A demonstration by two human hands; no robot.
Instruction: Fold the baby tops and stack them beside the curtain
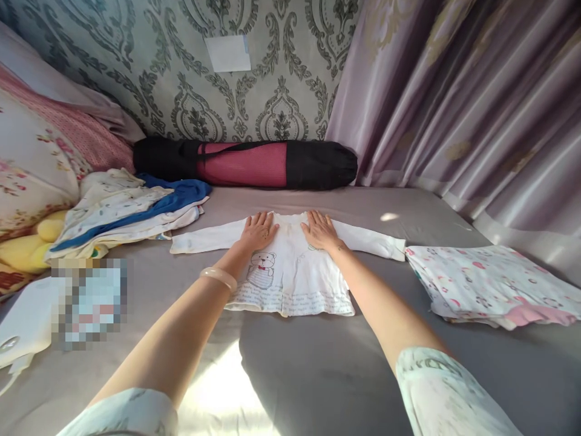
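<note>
A small white long-sleeved shirt (290,272) lies spread out on the grey sheet, its sleeves stretched to both sides. A bear drawing shows on its left front, and rows of printed text run along the hem. My left hand (259,231) rests flat on the shirt's left shoulder, fingers pointing away from me. On the right shoulder lies my right hand (320,229), also flat with fingers extended. Neither hand grasps the cloth. The tip of the right sleeve touches or nearly touches a folded stack of patterned clothes (494,281).
A pile of clothes (131,206) with a blue piece sits at the left, beside a yellow plush toy (27,251). Nearer are a white device with a cable (31,318) and a blurred item (93,303). A black and pink rolled bag (245,163) lies along the wall; curtains (454,91) hang right.
</note>
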